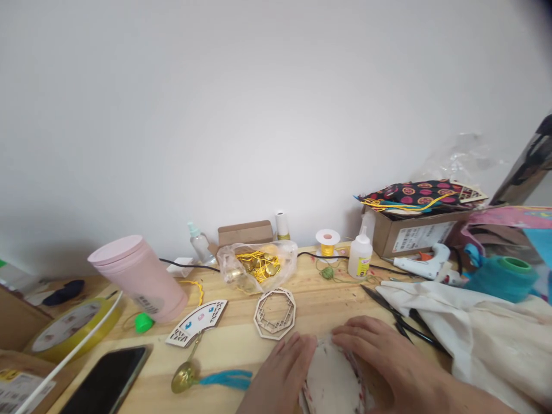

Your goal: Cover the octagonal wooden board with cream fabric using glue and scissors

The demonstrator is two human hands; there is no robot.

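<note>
At the front edge of the table lies a round white piece [334, 374] with reddish patterned cloth showing along its rim; its lower part is cut off by the picture. My left hand [287, 371] grips its left side, fingers together and bent over the edge. On the other side my right hand [375, 351] curves round its upper right rim. Both thumbs are hidden. Just beyond sits an octagonal wooden lattice frame [259, 316]. A fan-shaped wooden ornament [197, 322] lies to the left, with a gold bell [184, 376] and blue tassel [226, 379] below it.
At left stand a pink tumbler [142, 282], yellow tape roll [101, 330] and black phone [106, 382]. Behind are a bag of gold bells [259, 270], yellow thread spool [328, 247] and glue bottle [360, 256]. Scissors [399, 319], white cloth [474, 328] and glue gun [426, 263] lie right.
</note>
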